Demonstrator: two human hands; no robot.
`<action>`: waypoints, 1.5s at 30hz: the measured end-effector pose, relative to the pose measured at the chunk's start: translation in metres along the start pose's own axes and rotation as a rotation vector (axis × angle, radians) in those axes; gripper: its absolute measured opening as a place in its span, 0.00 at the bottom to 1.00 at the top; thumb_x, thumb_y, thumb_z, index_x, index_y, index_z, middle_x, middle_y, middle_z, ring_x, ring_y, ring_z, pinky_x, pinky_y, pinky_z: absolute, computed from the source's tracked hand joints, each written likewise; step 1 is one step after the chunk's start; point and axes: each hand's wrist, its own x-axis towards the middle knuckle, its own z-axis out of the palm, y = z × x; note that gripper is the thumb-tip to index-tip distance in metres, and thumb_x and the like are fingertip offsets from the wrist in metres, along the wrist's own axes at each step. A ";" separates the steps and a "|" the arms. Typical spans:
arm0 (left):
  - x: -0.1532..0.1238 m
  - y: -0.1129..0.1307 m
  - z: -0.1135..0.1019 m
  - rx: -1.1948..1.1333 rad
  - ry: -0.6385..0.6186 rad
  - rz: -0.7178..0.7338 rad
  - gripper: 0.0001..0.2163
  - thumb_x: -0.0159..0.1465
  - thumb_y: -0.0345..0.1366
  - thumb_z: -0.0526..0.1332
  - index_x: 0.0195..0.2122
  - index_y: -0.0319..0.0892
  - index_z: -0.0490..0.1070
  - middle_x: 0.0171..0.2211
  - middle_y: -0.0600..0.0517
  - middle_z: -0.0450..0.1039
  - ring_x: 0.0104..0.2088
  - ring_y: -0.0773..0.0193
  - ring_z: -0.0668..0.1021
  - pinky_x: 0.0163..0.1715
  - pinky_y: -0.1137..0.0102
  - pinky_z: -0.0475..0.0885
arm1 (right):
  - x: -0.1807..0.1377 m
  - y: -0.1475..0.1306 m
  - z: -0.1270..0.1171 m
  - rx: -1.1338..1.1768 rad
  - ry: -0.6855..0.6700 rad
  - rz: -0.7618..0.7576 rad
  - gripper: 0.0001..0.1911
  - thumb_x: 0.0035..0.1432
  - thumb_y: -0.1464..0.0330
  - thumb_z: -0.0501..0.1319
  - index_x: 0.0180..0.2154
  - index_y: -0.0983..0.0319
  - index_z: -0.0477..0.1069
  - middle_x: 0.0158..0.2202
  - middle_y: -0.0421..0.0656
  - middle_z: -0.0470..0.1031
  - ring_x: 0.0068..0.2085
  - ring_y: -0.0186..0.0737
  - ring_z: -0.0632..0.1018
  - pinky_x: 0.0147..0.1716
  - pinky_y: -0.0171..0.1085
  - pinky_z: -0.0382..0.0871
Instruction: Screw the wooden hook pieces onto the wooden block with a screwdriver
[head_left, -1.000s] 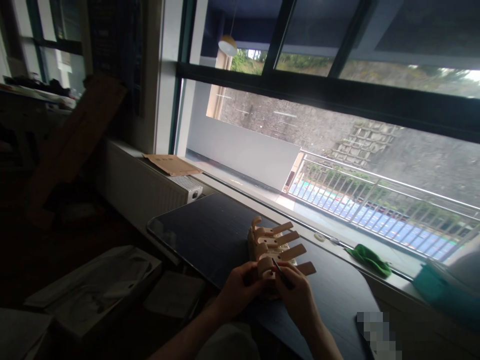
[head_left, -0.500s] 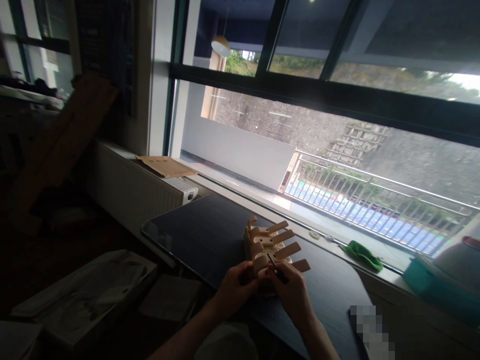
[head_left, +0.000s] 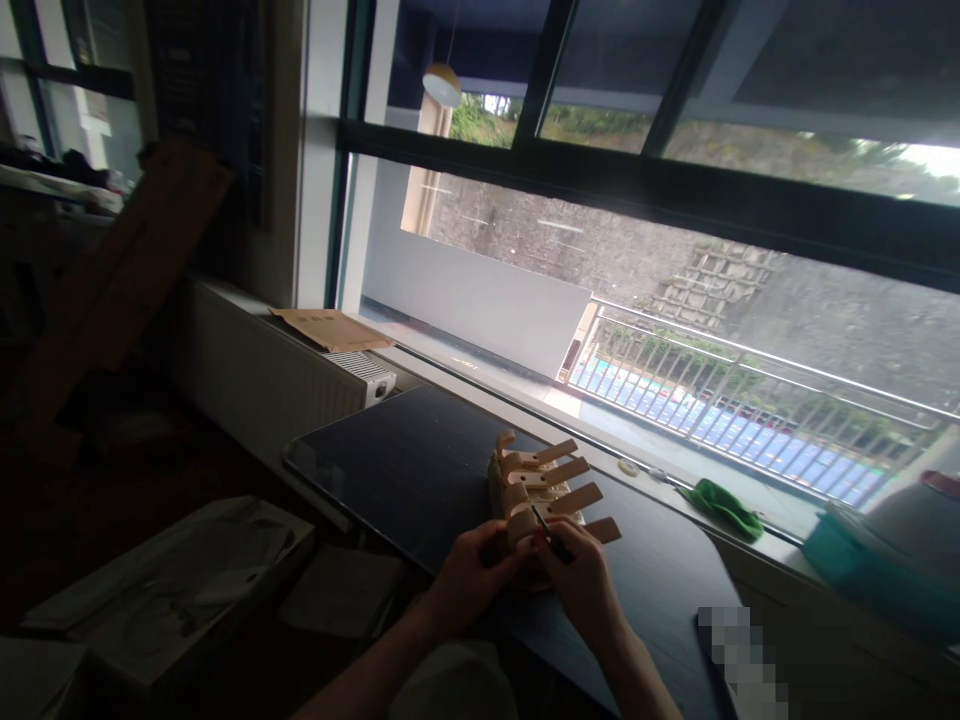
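A beige piece [head_left: 534, 482] with several curved strips ending in flat tabs rests on the dark table, its tabs pointing right. My left hand [head_left: 474, 575] is closed on its near left edge. In my right hand [head_left: 585, 575] a thin dark tool [head_left: 542, 521], perhaps a screwdriver, is pinched between thumb and fingers. Its tip slants up and left against the nearest strip. My fingers cover the near end of the beige piece, and the exact contact of the tip is too small to make out.
The dark table [head_left: 390, 455] stands along the window sill. On the sill lie a green cloth item [head_left: 721, 508] and a small roll [head_left: 628, 467], with a teal container [head_left: 862, 570] farther right. A brown envelope [head_left: 330, 329] lies on the radiator [head_left: 255, 345]. An open white box [head_left: 180, 590] sits lower left.
Almost nothing differs. The tool in my right hand has tilted or shifted very slightly at the nearest strip; my left hand and the beige piece keep their places.
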 end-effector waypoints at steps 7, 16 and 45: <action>-0.012 -0.003 0.000 0.185 0.110 0.008 0.15 0.59 0.41 0.61 0.43 0.38 0.70 0.25 0.54 0.70 0.27 0.65 0.72 0.28 0.73 0.68 | 0.001 -0.002 -0.008 -0.010 -0.037 -0.001 0.11 0.54 0.71 0.55 0.34 0.60 0.76 0.37 0.43 0.73 0.36 0.37 0.75 0.35 0.32 0.68; -0.044 0.018 0.014 0.845 0.023 0.479 0.17 0.63 0.29 0.52 0.52 0.43 0.66 0.52 0.46 0.69 0.50 0.57 0.71 0.49 0.61 0.66 | -0.004 -0.007 -0.015 0.044 -0.098 0.069 0.17 0.51 0.76 0.54 0.39 0.58 0.76 0.39 0.42 0.70 0.39 0.37 0.73 0.39 0.32 0.66; -0.032 0.034 0.034 1.109 -0.097 -0.009 0.29 0.60 0.37 0.53 0.62 0.36 0.52 0.63 0.44 0.52 0.53 0.54 0.69 0.50 0.63 0.66 | 0.008 -0.021 -0.076 -0.213 -0.286 0.232 0.13 0.48 0.71 0.55 0.38 0.63 0.70 0.35 0.42 0.70 0.34 0.38 0.71 0.35 0.37 0.66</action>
